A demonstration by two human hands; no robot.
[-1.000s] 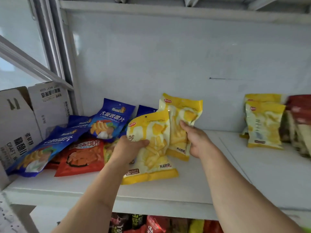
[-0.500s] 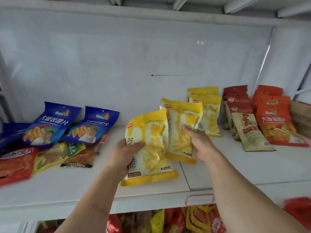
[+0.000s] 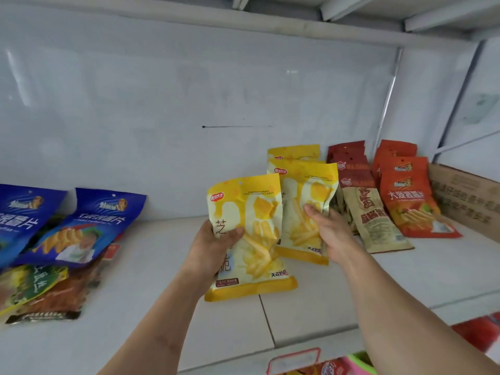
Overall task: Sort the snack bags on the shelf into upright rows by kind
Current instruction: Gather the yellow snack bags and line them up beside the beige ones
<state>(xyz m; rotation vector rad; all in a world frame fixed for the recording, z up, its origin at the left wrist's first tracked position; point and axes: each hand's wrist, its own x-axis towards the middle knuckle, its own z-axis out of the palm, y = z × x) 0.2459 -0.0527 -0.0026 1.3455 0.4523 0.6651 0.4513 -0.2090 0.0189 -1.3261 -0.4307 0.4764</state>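
My left hand (image 3: 211, 247) grips a yellow snack bag (image 3: 254, 236) by its left side, held upright above the white shelf (image 3: 151, 307). My right hand (image 3: 328, 234) grips a second yellow bag (image 3: 303, 212) by its right side, close in front of the upright yellow row (image 3: 293, 152) at the back wall. Right of that row stand dark red bags (image 3: 349, 163), a brown bag (image 3: 376, 220) leaning in front, and orange-red bags (image 3: 405, 196). At the left lie blue bags (image 3: 89, 226) on a loose heap.
A cardboard box (image 3: 468, 196) sits at the far right of the shelf. Green and brown bags (image 3: 40, 290) lie flat at the left front. More snack bags show on the lower shelf (image 3: 324, 366). White back wall behind everything.
The view has swung right, away from the left heap. Both hands have carried their yellow bags to the right, and the right bag is now just in front of the yellow row.
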